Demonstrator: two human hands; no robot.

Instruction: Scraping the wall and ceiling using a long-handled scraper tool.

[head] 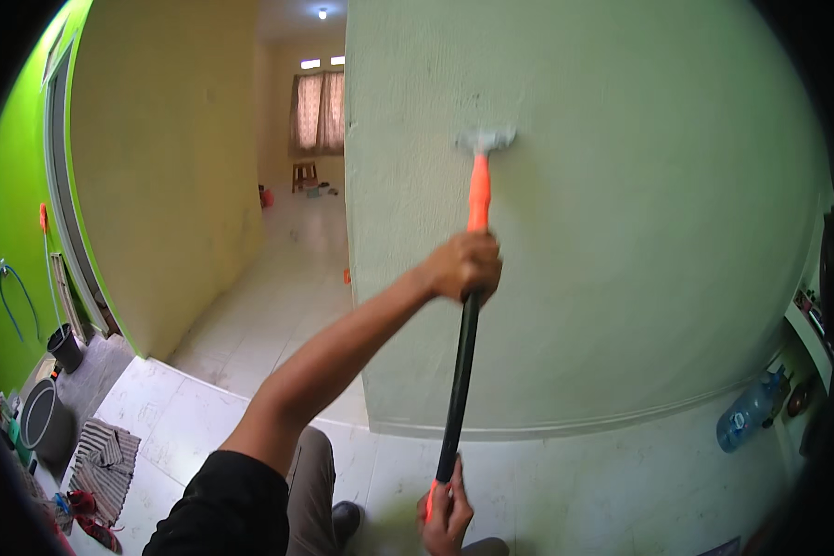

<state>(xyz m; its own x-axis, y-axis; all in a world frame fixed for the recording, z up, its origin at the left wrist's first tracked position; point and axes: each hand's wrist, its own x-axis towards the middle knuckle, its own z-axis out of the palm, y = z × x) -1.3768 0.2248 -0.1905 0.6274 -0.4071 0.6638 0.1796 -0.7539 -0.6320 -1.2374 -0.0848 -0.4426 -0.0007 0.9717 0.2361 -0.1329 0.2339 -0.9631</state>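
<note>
A long-handled scraper (467, 361) with a black shaft and orange grips runs up in front of me. Its wide pale head (486, 139), blurred, lies against the pale green wall (625, 229). Just below the upper orange grip, my left hand (467, 264) is wrapped around the handle. My right hand (448, 514) holds the orange lower end, near the bottom of the view. Rough, streaked texture marks the wall left of the head; farther right the surface looks smoother.
A passage with a tiled floor (250, 313) opens at left, a wooden stool (304, 176) at its far end. Lower left are a grey bucket (47, 424), a striped mat (108, 462) and red shoes (90, 518). A blue water bottle (747, 413) lies tilted at right.
</note>
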